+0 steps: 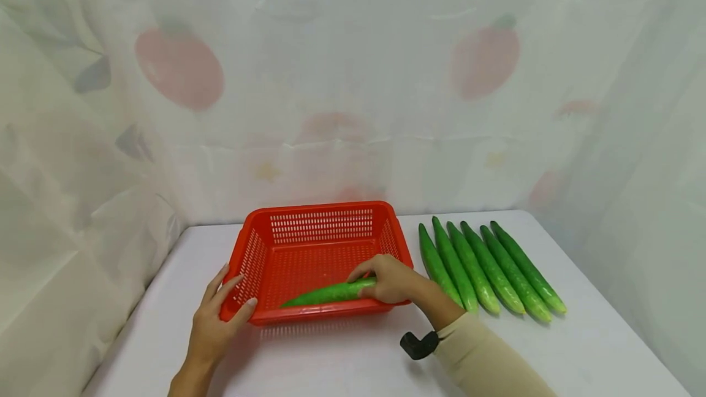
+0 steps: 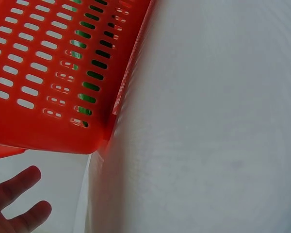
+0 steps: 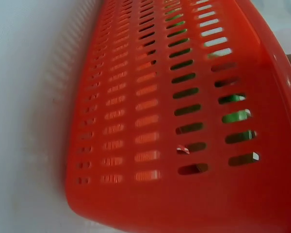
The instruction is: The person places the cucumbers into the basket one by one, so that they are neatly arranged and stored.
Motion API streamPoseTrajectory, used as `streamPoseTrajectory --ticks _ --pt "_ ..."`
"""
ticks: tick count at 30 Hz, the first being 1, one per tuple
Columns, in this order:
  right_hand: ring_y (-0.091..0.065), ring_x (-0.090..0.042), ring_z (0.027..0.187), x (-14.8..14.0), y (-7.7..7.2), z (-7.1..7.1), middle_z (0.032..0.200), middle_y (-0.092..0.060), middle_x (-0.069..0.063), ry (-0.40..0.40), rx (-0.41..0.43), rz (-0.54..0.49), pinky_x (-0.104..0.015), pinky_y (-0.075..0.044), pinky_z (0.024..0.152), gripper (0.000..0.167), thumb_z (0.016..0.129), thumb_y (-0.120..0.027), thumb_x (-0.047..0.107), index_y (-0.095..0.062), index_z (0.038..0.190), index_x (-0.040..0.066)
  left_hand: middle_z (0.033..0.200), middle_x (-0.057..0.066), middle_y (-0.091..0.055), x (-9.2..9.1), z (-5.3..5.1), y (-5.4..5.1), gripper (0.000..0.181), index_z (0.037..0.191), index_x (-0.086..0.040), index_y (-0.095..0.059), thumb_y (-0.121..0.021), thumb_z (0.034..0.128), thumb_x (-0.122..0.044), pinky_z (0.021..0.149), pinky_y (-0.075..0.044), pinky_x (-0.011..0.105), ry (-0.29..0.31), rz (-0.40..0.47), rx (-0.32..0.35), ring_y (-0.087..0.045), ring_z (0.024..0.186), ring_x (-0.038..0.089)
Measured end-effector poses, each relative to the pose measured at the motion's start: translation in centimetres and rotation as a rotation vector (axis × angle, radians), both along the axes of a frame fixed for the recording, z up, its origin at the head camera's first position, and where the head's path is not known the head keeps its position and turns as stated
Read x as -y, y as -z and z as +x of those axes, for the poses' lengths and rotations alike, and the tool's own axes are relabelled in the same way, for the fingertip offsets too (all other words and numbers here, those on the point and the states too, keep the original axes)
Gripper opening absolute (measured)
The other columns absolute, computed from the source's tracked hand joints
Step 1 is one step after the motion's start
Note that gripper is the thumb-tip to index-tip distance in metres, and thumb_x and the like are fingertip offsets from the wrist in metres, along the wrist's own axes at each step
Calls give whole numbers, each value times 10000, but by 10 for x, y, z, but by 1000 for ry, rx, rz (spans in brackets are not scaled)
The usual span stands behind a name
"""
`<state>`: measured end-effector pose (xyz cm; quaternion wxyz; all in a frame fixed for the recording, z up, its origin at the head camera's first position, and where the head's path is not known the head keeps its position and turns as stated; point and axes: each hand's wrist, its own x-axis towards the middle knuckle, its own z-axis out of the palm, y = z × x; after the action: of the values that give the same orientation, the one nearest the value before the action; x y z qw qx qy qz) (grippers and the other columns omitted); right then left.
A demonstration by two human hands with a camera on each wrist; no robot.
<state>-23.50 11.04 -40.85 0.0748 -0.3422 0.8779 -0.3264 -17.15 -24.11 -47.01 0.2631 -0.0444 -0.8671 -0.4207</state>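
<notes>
1 long green cucumber [image 1: 328, 293] is inside the red basket [image 1: 306, 314], along the near side. It leans a bit: the R end is up high, the L end dips behind the near rim. Can't tell if that tip touches the basket floor.

The R hand [image 1: 388, 280] has hold of the R end, w/ thumb on the near side & bent fingers over the top, so its grip is closed up snug. The L hand [image 1: 212, 329] is at the L end of the basket, fingers spread wide & nearly straight, w/ no grip on anything. Its fingertips look to be at the rim, but can't tell for sure if they press on it.

To do this bit well, I think: let the low tip rest 1st, then bring the R end down slow, & let go only when it lies flat. Don't drop it, b/c it could roll or get a bump. Mind the R wrist on the near rim, as a push there might tip the basket. The L hand could help by holding that end steady.

R of the basket, 6 more cucumbers [image 1: 493, 268] lie side by side on the white bench [image 1: 331, 363]. A black thing [image 1: 419, 346] is by the R wrist, next to a tan sleeve [image 1: 485, 354]. Behind it all hangs a pale sheet [image 1: 342, 66] w/ faded red fruit on it.
</notes>
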Motion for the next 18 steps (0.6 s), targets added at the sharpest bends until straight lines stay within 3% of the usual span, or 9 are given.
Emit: streamPoseTrajectory --ticks 10,18 --pt "-567 -111 983 0 -2 2 1013 -646 168 25 29 -8 -315 -477 829 245 840 -748 131 -751 1054 251 1491 -9 -381 -1 -1 -1 502 1252 -80 -639 -801 786 -174 912 -292 50 8 18 -1 -387 1287 83" --pt "-596 -102 923 0 -3 0 992 -666 128 -30 101 -56 -269 -491 788 245 852 -730 91 -746 1072 198 1485 5 -392 -1 -1 2 497 1248 -72 -639 -794 789 -184 917 -275 58 3 11 -15 -378 1303 108"
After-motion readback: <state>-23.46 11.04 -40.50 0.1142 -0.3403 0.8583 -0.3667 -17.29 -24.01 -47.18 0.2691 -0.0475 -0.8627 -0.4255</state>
